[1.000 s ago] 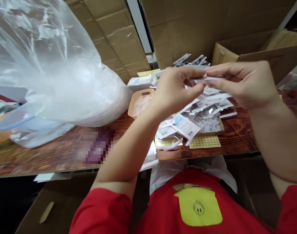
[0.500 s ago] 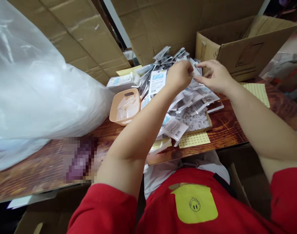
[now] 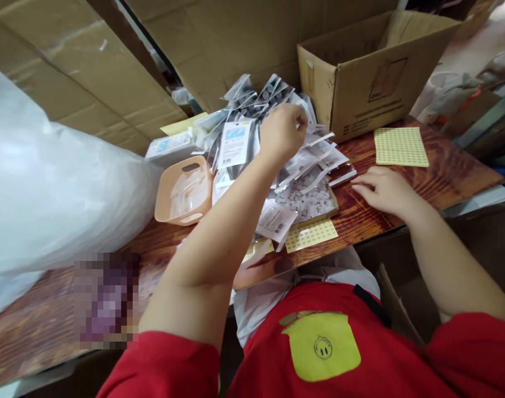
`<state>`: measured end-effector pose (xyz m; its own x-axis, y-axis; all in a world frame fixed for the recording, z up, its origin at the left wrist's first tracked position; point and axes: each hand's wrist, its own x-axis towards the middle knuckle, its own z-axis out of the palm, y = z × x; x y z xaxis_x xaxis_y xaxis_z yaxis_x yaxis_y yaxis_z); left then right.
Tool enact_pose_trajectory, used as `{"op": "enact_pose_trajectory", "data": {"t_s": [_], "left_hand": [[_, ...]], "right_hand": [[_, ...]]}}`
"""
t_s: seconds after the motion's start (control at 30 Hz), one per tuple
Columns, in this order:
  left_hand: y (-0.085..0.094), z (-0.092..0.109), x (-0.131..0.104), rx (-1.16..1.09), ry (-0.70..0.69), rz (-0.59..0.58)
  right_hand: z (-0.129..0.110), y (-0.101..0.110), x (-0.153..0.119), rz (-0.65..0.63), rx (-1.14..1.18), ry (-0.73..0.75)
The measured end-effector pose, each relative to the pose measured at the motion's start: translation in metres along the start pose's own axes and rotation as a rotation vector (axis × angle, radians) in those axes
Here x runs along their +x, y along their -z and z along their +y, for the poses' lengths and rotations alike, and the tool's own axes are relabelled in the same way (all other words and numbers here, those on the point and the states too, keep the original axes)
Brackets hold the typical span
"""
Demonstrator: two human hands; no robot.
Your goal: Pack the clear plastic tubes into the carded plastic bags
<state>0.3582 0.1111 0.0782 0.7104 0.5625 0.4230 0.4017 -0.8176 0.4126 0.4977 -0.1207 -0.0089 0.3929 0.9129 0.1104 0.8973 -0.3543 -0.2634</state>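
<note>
My left hand (image 3: 283, 132) is over a heap of clear plastic packets (image 3: 273, 88), its fingers curled shut. What it grips, if anything, is hidden behind the knuckles. To the right of the heap, just above the wood-grain table (image 3: 360, 215), my right hand (image 3: 387, 192) is open, with nothing visible in its fingers. A packet with a white and blue printed card (image 3: 235, 145) leans in the heap beside my left wrist. Small white pieces (image 3: 313, 199) fill a shallow cardboard tray at the heap's front.
A peach plastic basket (image 3: 163, 204) with clear pieces stands left of the heap. Yellow sticker sheets (image 3: 401, 146) lie at the right, and another sheet (image 3: 313, 235) is near the front edge. An open cardboard box (image 3: 372, 83) stands behind. A large white plastic bag (image 3: 70, 193) bulges at left.
My right hand has left the heap and my left hand, moving down and right to the table beside it. My left hand stays over the packets. The camera view has shifted to the right.
</note>
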Motion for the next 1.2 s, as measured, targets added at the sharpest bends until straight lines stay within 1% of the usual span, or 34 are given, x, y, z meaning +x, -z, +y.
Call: {"op": "enact_pose_trajectory", "data": {"t_s": [0.03, 0.1, 0.17, 0.23, 0.33, 0.4, 0.5, 0.57, 0.63, 0.7, 0.8, 0.83, 0.9, 1.0, 1.1, 1.2], "left_hand": [[0.001, 0.002, -0.001, 0.079, 0.018, -0.028], [0.001, 0.007, -0.002, 0.217, 0.058, -0.103], [0.002, 0.011, -0.002, 0.308, 0.078, -0.165], [0.002, 0.014, -0.002, 0.341, 0.082, -0.191], [0.006, 0.019, -0.001, 0.313, 0.106, -0.173], [0.011, 0.023, -0.002, 0.324, 0.112, -0.175], [0.021, 0.028, -0.005, 0.432, 0.115, -0.244], [0.027, 0.028, -0.008, 0.461, 0.123, -0.269], [0.032, 0.025, -0.011, 0.436, 0.124, -0.269], [0.04, 0.019, -0.015, 0.428, 0.083, -0.297], [0.059, 0.012, -0.03, 0.467, 0.018, -0.339], [0.068, 0.011, -0.037, 0.48, 0.035, -0.342], [0.087, 0.008, -0.054, 0.484, 0.106, -0.349], [0.117, -0.003, -0.083, 0.481, 0.211, -0.3], [0.144, -0.024, -0.114, 0.514, 0.34, -0.259], [0.164, -0.047, -0.145, 0.555, 0.51, -0.224]], "right_hand": [[-0.005, -0.006, 0.0, -0.062, -0.046, -0.015], [-0.017, -0.017, 0.002, -0.118, -0.093, -0.041], [-0.027, -0.024, 0.006, -0.116, -0.088, -0.057], [-0.031, -0.024, 0.013, -0.097, -0.077, -0.065], [-0.03, -0.017, 0.029, -0.071, -0.034, -0.039], [-0.025, -0.009, 0.043, -0.079, -0.001, 0.01], [-0.016, 0.002, 0.065, -0.094, 0.042, 0.102], [-0.01, 0.007, 0.078, -0.075, 0.067, 0.151], [-0.006, 0.01, 0.088, -0.059, 0.049, 0.159], [-0.004, 0.007, 0.096, -0.069, -0.026, 0.108], [-0.004, -0.003, 0.101, -0.092, -0.119, 0.026], [-0.005, -0.007, 0.101, -0.089, -0.128, 0.023], [-0.007, -0.014, 0.097, -0.076, -0.131, 0.044], [-0.01, -0.015, 0.086, -0.058, -0.14, 0.068], [-0.008, -0.006, 0.066, -0.005, -0.127, 0.086], [0.0, 0.008, 0.042, 0.133, -0.004, 0.137]]}}
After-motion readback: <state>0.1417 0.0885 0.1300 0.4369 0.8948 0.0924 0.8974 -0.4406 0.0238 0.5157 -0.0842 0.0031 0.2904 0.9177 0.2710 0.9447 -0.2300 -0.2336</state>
